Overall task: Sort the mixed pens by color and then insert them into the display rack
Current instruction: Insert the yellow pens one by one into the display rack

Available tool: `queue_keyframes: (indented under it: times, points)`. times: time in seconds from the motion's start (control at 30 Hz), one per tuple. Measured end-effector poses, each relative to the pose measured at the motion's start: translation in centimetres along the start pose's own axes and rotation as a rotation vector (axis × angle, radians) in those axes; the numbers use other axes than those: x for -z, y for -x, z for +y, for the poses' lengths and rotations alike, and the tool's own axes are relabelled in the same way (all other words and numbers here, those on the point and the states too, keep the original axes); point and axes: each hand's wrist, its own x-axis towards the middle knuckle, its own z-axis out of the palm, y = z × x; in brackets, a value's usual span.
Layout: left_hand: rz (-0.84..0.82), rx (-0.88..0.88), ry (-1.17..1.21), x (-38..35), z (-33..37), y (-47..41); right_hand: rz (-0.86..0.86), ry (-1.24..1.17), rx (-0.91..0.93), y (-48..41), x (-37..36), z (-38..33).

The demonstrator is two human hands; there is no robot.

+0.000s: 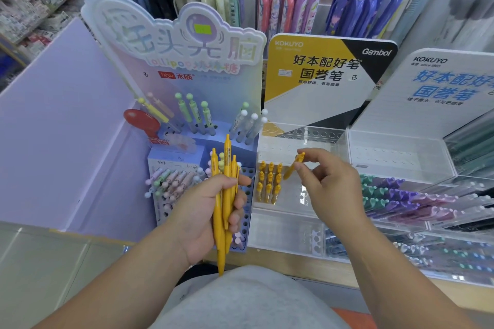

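At my far left stands the pastel lollipop pen stand point(187, 61), with green and white ball-topped pens upright in its holes. In front of it my left hand point(205, 211) is curled round a bundle of yellow pens point(226, 184), their clicker ends pointing up and their tips below my palm. Just to the right, a block of yellow pens point(269, 181) already sits in the front left corner of the clear acrylic display rack point(299, 141) under the yellow Kokuyo sign point(320, 69). My right hand point(331, 184) pinches a single yellow pen point(294, 165) between thumb and fingertips, tilted above the rack, near that block. Farther right lie rows of teal and purple pens point(395, 195).
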Motion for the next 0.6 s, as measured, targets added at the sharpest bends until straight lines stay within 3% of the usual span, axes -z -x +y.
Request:
queue_keyframes:
  times: [0.6]
  points:
    - [-0.007, 0.036, 0.005, 0.2, 0.4, 0.3, -0.012, 0.144, 0.078, 0.2, -1.7, 1.5]
